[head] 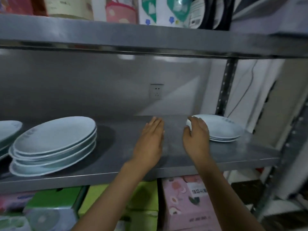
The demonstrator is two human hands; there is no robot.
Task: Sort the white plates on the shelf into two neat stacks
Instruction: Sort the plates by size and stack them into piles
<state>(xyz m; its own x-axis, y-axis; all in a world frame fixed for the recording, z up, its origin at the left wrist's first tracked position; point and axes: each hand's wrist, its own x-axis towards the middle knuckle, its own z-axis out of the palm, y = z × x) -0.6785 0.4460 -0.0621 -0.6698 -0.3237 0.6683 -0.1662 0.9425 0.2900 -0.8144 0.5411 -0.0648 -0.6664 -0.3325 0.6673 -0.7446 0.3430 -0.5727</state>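
On the grey metal shelf a loose stack of several white plates sits at the left, its plates shifted out of line. Another plate shows at the far left edge, cut off by the frame. A small stack of white plates sits at the right end. My right hand rests at the left rim of that small stack, fingers slightly bent over the edge. My left hand hovers over the bare middle of the shelf, fingers straight and together, holding nothing.
An upper shelf with bags and packages hangs close overhead. A perforated metal upright stands behind the right stack. A wall socket is on the back wall. Green and pink boxes fill the level below.
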